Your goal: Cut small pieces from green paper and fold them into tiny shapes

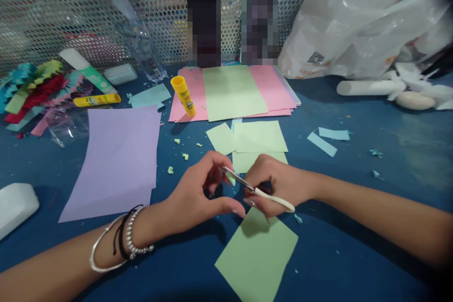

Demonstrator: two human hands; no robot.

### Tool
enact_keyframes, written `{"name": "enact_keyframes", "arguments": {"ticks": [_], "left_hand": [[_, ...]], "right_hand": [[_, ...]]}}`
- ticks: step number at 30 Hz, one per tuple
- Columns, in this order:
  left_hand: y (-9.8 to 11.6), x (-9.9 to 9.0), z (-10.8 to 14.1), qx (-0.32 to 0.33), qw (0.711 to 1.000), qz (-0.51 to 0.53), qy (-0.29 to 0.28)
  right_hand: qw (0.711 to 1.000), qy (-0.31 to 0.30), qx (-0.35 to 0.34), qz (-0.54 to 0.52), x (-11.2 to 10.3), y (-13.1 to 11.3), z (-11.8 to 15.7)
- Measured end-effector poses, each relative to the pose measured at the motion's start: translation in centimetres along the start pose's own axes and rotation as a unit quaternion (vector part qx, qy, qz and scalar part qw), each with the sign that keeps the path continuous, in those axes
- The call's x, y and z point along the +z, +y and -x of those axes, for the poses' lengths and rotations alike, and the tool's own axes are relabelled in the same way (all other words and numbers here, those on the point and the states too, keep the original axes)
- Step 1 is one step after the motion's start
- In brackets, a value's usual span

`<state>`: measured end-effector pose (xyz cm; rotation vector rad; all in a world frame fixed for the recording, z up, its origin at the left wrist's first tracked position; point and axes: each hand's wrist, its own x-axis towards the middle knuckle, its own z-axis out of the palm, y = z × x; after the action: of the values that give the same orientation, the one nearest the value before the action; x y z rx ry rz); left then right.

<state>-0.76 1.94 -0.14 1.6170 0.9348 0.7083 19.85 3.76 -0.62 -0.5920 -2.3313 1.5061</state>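
Observation:
My right hand is closed on a pair of scissors with white handles, their blades pointing left. The blade tips reach the curled fingers of my left hand, whose thumb stands apart from them. A small green paper scrap shows by the blades at those fingertips; whether it touches the fingers, I cannot tell. Below both hands lies a green paper square, its top corner under my right hand. More green paper pieces lie just beyond my hands, partly overlapping.
Purple sheets lie left. A yellow glue stick stands by pink sheets at the back. Blue paper strips are on the right, near a plastic bag. Ruffled paper sits far left, a white object at the left edge.

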Motion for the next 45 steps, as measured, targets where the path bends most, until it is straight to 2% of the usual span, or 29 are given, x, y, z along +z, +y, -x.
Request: {"name": "enact_keyframes", "arguments": {"ticks": [1, 4, 8, 15, 21, 26, 32, 37, 45], "left_hand": [[0.0, 0.1, 0.0, 0.007, 0.999, -0.040, 0.015], [0.1, 0.3, 0.0, 0.056, 0.990, -0.128, 0.008], [0.4, 0.3, -0.1, 0.112, 0.980, -0.165, 0.003], [0.5, 0.1, 0.3, 0.087, 0.977, -0.196, -0.013], [0.7, 0.1, 0.3, 0.089, 0.978, -0.191, -0.009], [0.9, 0.1, 0.2, 0.086, 0.980, -0.182, -0.006], [1.0, -0.1, 0.1, 0.056, 0.991, -0.123, -0.011], [1.1, -0.2, -0.1, -0.001, 0.999, -0.026, -0.020], [-0.2, -0.3, -0.2, -0.081, 0.985, 0.152, -0.016]], "right_hand": [[1.000, 0.015, 0.010, 0.000, 0.1, 0.0, 0.0], [0.998, 0.057, 0.021, 0.021, 0.4, -0.2, -0.1], [0.995, 0.077, 0.027, 0.056, 0.6, -0.6, -0.3], [0.994, 0.069, 0.035, 0.074, 0.6, -0.5, -0.4], [0.985, 0.095, 0.043, 0.137, 1.0, -0.6, -0.6], [0.985, 0.100, 0.051, 0.134, 1.1, -0.7, -0.7], [0.987, 0.108, 0.033, 0.117, 1.0, -0.6, -0.5], [0.988, 0.118, 0.023, 0.093, 0.9, -0.4, -0.4], [0.993, 0.093, 0.035, 0.056, 0.7, -0.4, -0.5]]}}
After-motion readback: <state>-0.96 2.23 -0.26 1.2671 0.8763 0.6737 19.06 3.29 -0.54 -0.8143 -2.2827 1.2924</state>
